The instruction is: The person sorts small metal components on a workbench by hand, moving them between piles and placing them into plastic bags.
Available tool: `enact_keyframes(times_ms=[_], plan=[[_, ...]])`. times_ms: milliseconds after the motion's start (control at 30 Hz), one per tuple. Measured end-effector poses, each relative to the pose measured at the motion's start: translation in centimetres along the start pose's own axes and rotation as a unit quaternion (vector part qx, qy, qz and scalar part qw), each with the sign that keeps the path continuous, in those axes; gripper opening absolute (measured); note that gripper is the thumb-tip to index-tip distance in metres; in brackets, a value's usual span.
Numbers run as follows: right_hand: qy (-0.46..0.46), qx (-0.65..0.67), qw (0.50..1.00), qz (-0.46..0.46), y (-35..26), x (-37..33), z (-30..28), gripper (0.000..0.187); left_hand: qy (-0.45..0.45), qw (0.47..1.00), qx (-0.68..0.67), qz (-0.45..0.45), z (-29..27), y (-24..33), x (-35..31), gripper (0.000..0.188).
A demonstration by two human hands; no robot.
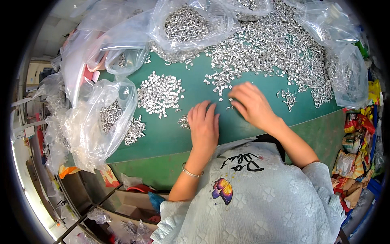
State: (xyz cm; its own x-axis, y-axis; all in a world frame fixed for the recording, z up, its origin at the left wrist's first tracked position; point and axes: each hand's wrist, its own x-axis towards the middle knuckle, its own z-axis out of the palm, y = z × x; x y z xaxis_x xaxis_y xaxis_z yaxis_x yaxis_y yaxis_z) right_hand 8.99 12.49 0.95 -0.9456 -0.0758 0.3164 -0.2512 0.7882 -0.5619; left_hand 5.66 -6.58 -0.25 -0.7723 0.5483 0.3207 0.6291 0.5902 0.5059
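Observation:
My left hand [204, 124] rests on the green tabletop [162, 138] with its fingers stretched out. Beside its fingers lies a little cluster of small curved silvery metal pieces [183, 121], partly covered by the hand. To the right, my right hand [255, 107] hovers low over the table, fingers bent and thumb apart; nothing shows in it. A single curved piece [230, 108] lies by its thumb. Just beyond its fingertips spreads the near edge of a large heap of such pieces [268, 51]. Farther left is a flat patch of small bright pieces [160, 93].
Clear plastic bags with metal pieces stand at the back [187, 24], the left [109, 118] and the right [349, 77]. Small loose piles lie at the left [135, 131] and right [289, 99]. Colourful packets [353, 142] are stacked beyond the table's right end.

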Motion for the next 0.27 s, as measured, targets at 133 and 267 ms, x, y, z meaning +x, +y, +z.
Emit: enact_keyframes(times_ms=[133, 267], plan=[[0.065, -0.046, 0.996, -0.05, 1.5, 3.3, 1.1, 0.036, 0.011, 1.0, -0.019, -0.015, 1.6, 0.9, 4.1, 0.034], [-0.108, -0.055, 0.993, 0.011, 3.2, 2.0, 1.0, 0.051, -0.06, 0.996, 0.049, -0.039, 2.7, -0.9, 6.1, 0.044]])
